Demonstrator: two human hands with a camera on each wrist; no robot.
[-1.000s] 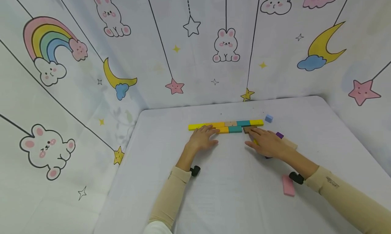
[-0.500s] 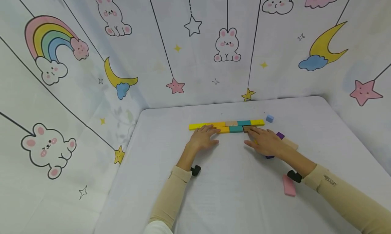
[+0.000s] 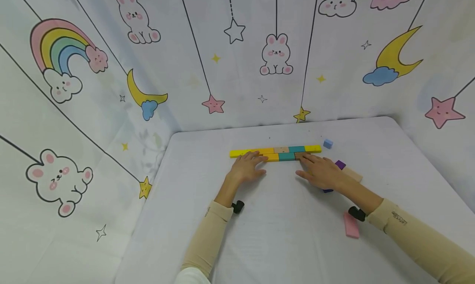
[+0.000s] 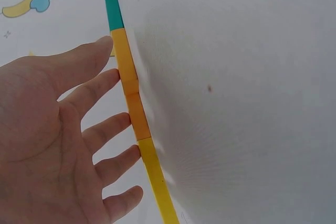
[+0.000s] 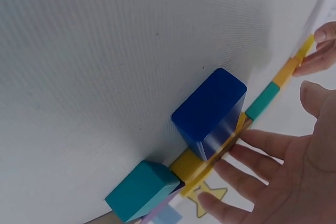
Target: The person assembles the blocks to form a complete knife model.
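Note:
Two rows of coloured wooden blocks lie together at the far side of the table in the head view. The back row includes a natural-wood block (image 3: 281, 150) and a yellow block (image 3: 313, 149). In the front row a teal block (image 3: 286, 156) meets a brown block (image 3: 299, 156). My left hand (image 3: 246, 169), fingers spread, touches the row's left part; in the left wrist view its fingertips meet orange and yellow blocks. My right hand (image 3: 322, 172) has its extended fingertips at the brown block. A dark blue block (image 5: 210, 106) stands beside that hand in the right wrist view.
Right of the rows sits a light blue cube (image 3: 328, 144). A purple block (image 3: 340, 165) and a beige block (image 3: 352, 174) are partly behind my right hand. Nearer lies a pink block (image 3: 351, 226). A patterned cloth hangs behind the white table (image 3: 274, 234).
My right hand has shifted slightly left with the brown block, and the narrow gap between it and the teal block has closed. The left hand stays in place.

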